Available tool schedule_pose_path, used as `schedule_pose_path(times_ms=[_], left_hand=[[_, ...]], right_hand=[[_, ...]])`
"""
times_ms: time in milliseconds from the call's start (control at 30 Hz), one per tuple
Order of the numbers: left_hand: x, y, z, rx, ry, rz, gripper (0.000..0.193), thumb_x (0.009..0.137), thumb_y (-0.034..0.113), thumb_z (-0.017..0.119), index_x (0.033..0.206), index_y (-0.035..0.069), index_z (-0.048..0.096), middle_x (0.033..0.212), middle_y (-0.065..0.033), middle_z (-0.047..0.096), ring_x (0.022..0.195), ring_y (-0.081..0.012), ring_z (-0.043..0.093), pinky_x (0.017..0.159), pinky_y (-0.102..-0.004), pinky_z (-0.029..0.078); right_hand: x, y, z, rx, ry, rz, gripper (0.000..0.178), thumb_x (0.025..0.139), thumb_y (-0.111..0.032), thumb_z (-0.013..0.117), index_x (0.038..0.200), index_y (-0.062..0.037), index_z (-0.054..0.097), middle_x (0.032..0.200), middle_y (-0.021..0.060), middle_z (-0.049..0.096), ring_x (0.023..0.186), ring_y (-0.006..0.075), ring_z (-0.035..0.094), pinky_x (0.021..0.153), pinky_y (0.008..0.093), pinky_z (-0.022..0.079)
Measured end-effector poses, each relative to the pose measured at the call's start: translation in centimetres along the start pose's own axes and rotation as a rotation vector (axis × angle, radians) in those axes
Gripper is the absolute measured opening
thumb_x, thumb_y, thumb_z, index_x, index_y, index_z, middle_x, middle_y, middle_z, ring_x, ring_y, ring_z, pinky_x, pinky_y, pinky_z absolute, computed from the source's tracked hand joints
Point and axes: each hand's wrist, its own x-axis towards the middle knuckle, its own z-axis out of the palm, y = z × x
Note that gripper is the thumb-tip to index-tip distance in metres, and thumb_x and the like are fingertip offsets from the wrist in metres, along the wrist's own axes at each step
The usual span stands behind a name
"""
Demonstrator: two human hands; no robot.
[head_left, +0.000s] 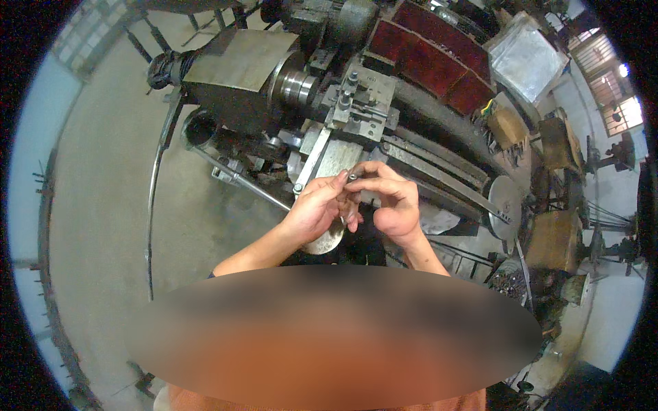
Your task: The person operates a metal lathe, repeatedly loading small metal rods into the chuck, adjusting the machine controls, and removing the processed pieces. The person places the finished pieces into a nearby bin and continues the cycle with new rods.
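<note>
My left hand (314, 211) and my right hand (394, 204) meet in front of me, over the near side of a metal lathe. Between their fingertips is a small round metal part (352, 177) with a dark hole in its end. My right thumb and forefinger pinch it from the right. The left thumb presses against it from the other side, with the left fingers curled beneath. Just beyond my hands lies the lathe's carriage (340, 156), and past that the tool post (347, 101). The fingers hide most of the part.
The lathe's round spindle end (297, 88) and headstock (236, 65) are at the far left. Bed rails (439, 175) run right toward a round disc (505, 205). Dark red trays (428, 58) stand behind. A long metal bar (157, 185) slants down at the left.
</note>
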Motion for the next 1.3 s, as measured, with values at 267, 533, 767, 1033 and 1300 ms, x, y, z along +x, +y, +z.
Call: schedule_pose_path(times_ms=[267, 533, 767, 1033, 1300], left_hand=[[-2.6, 3.0, -4.4, 0.398, 0.300, 0.148, 0.020, 0.084, 0.018, 0.053, 0.081, -0.002, 0.052, 0.060, -0.0081, 0.053, 0.048, -0.0175, 0.054, 0.053, -0.0305, 0.048], [-1.0, 5.0, -9.5, 1.106, 0.518, 0.371, 0.022, 0.080, 0.002, 0.051, 0.101, -0.004, 0.053, 0.073, -0.0060, 0.060, 0.064, -0.0111, 0.059, 0.060, -0.0233, 0.045], [0.2, 3.4, -12.5, 1.666, 0.479, 0.252, 0.024, 0.079, 0.004, 0.054, 0.100, -0.008, 0.056, 0.086, -0.0115, 0.062, 0.076, -0.0139, 0.056, 0.070, -0.0262, 0.045], [1.6, 4.3, -15.9, 1.839, 0.311, 0.048, 0.028, 0.077, 0.003, 0.056, 0.102, -0.009, 0.055, 0.091, -0.0148, 0.062, 0.080, -0.0168, 0.058, 0.073, -0.0276, 0.045], [1.6, 4.5, -16.1, 1.605, 0.194, -0.059, 0.025, 0.076, -0.002, 0.052, 0.099, -0.008, 0.055, 0.087, -0.0112, 0.062, 0.080, -0.0138, 0.057, 0.070, -0.0252, 0.044]], right_hand=[[5.7, -1.2, -10.8, -0.737, 0.043, -0.259, 0.034, 0.053, -0.017, 0.059, 0.084, -0.0084, 0.067, 0.093, 0.0122, 0.060, 0.086, 0.0255, 0.059, 0.076, 0.0320, 0.046], [12.9, -4.7, -17.6, -1.196, 0.435, -0.145, 0.052, 0.057, -0.017, 0.066, 0.109, -0.0129, 0.059, 0.128, 0.0225, 0.038, 0.115, 0.0353, 0.041, 0.093, 0.0381, 0.039], [-13.5, -4.1, -22.3, -0.875, 0.535, 0.192, 0.035, 0.059, -0.014, 0.063, 0.092, -0.0014, 0.064, 0.097, 0.0137, 0.062, 0.093, 0.0212, 0.058, 0.082, 0.0306, 0.044], [-41.9, 0.5, -19.7, -1.091, 0.790, 1.178, 0.032, 0.058, -0.022, 0.061, 0.088, -0.0103, 0.067, 0.083, 0.0177, 0.062, 0.077, 0.0283, 0.061, 0.072, 0.0358, 0.049], [-44.3, 7.5, -16.7, -0.994, 0.566, 1.405, 0.026, 0.061, -0.022, 0.058, 0.079, -0.0034, 0.064, 0.092, 0.0199, 0.061, 0.090, 0.0329, 0.057, 0.080, 0.0388, 0.046]])
